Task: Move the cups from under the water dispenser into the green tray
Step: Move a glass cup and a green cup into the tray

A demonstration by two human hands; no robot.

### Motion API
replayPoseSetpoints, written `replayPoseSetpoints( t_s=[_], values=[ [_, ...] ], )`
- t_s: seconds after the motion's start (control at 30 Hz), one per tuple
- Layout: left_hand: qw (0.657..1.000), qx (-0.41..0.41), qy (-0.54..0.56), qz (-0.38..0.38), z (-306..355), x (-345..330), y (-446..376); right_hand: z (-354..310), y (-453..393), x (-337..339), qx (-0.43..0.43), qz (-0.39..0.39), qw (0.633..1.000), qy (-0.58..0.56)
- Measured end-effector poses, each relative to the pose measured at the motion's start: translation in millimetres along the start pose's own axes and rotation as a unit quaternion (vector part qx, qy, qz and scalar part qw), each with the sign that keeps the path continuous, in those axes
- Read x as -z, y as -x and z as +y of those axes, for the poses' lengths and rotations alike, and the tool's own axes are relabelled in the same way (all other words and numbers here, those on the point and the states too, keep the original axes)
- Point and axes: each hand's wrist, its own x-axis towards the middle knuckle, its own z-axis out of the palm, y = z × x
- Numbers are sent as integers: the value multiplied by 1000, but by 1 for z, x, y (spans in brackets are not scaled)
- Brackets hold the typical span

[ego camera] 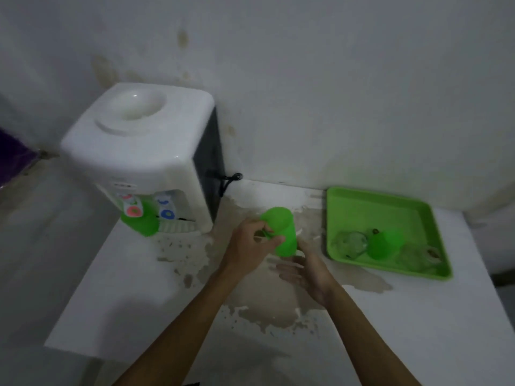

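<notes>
Nearest the camera, two bare forearms reach over the stained white desk [404,330]. The right hand [305,271] lies loosely spread, its fingers under the base of a green cup [281,235]. The left hand [250,246] grips that cup by its handle, holding it tilted between dispenser and tray. Farther right, the green tray [362,207] holds another green cup [386,243] lying beside clear glasses [351,243]. Farther left, a third green cup [142,221] stands under the white water dispenser [145,140].
</notes>
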Motion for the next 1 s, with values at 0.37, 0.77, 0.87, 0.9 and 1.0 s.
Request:
replayPoseSetpoints(
  t_s=[0.37, 0.77, 0.87, 0.9, 1.0],
  values=[
    [993, -65, 34, -94, 60, -134, -8, -29, 30, 133, 43, 12, 955, -293],
    [992, 1, -5, -124, 63, -182, -74, -110, -9, 212, 284, 307, 891, 176],
    [992, 30, -11, -122, 57, -190, -96, -127, -34, 219, 320, 310, 852, 274],
    [992, 35, -10, -124, 54, -192, -102, -129, -42, 220, 326, 309, 838, 309],
    [990, 47, -13, -130, 46, -196, -116, -132, -65, 222, 309, 291, 807, 410]
  ],
)
